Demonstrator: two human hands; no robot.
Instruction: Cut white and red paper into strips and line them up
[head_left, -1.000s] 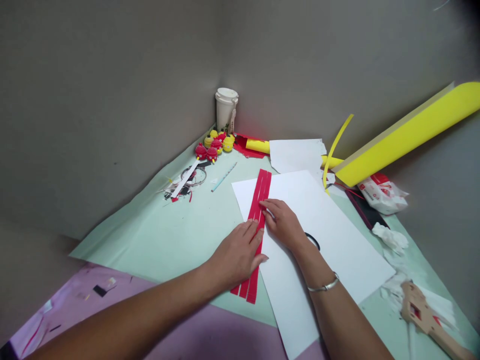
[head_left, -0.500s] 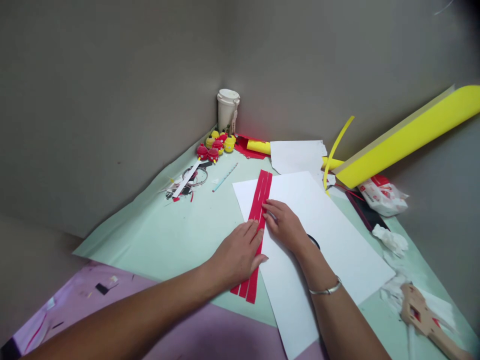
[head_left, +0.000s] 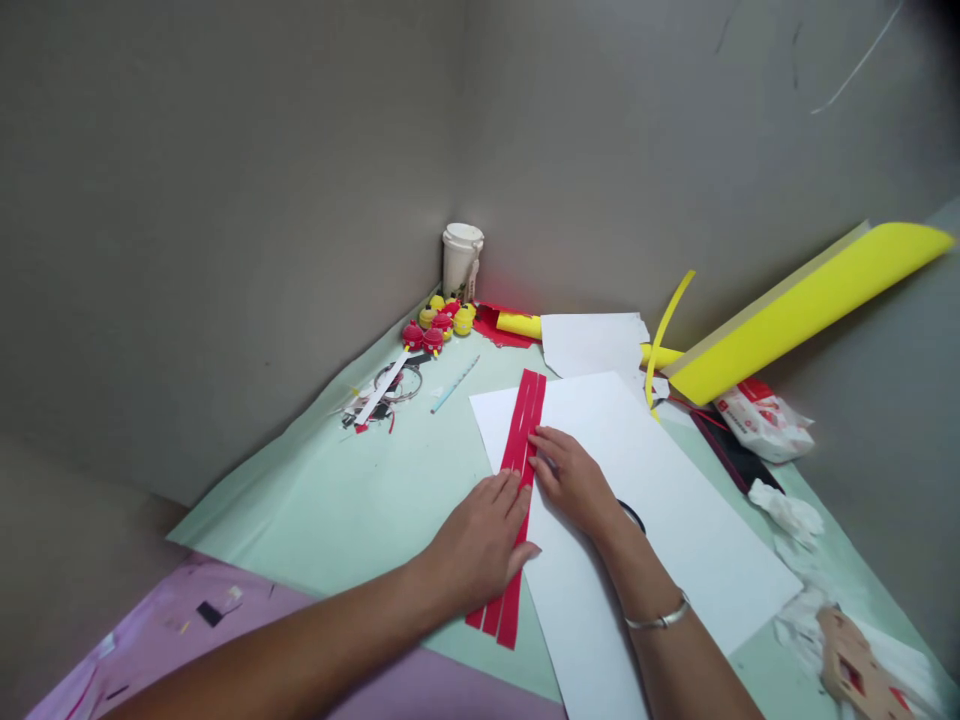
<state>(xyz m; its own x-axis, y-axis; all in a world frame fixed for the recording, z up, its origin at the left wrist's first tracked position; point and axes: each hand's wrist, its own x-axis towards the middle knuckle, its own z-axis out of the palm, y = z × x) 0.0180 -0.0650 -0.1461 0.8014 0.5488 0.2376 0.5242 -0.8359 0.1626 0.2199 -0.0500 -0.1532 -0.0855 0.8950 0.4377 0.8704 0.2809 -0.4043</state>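
Several long red strips (head_left: 509, 612) lie side by side, slanting over the green sheet and the left edge of a white sheet (head_left: 637, 470). My left hand (head_left: 480, 540) lies flat across their middle with its fingers spread and the thumb out to the right. My right hand (head_left: 570, 475) touches the strips' right edge a little farther up, its fingertips bent toward the thumb. Whether something is between those fingers is too small to tell. A dark ring-shaped edge (head_left: 631, 515) shows beside my right wrist.
Red and yellow lantern-like ornaments (head_left: 442, 322) and a white cup (head_left: 462, 262) stand at the back corner. A blue pencil (head_left: 454, 384) lies left of the strips. At right are a yellow roll (head_left: 810, 310), a tissue pack (head_left: 763, 418) and a tan tool (head_left: 859, 665).
The whole view has tilted slightly upward, so everything appears lower in the picture. Both hands keep nearly the same places on the red strips.
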